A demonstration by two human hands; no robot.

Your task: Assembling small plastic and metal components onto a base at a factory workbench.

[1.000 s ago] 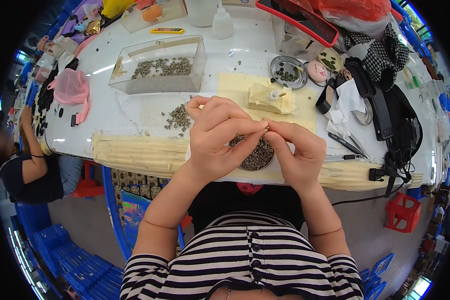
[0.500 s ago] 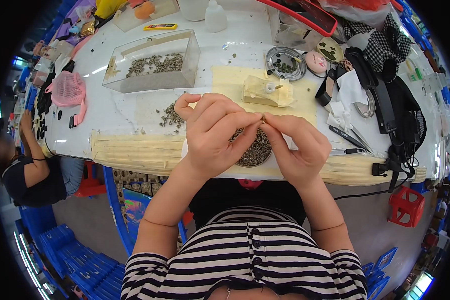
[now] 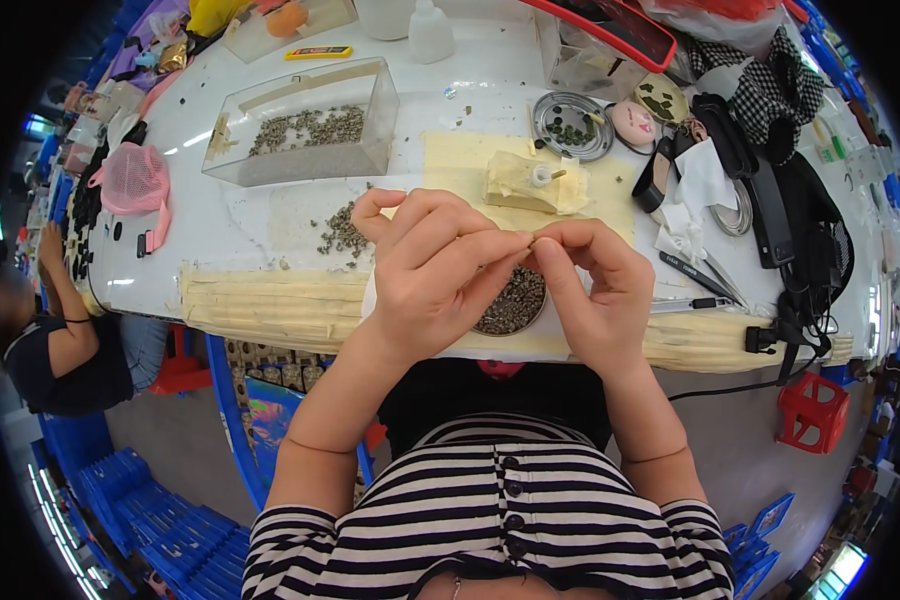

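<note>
1. We are pinching a tiny part [image 3: 533,242] between the thumb and index fingertips of our left hand [image 3: 435,275] and right hand [image 3: 608,290]; its form is too small to tell.
2. We are keeping the part by the far side of a round dish [image 3: 510,334], which is holding grey pieces [image 3: 513,303] between our hands.
3. We are curling the left little finger near a loose pile [image 3: 340,232].
4. A taped block [image 3: 515,196] is sitting beyond our fingertips.
5. Tweezers [image 3: 692,270] are lying right of our right hand.
</note>
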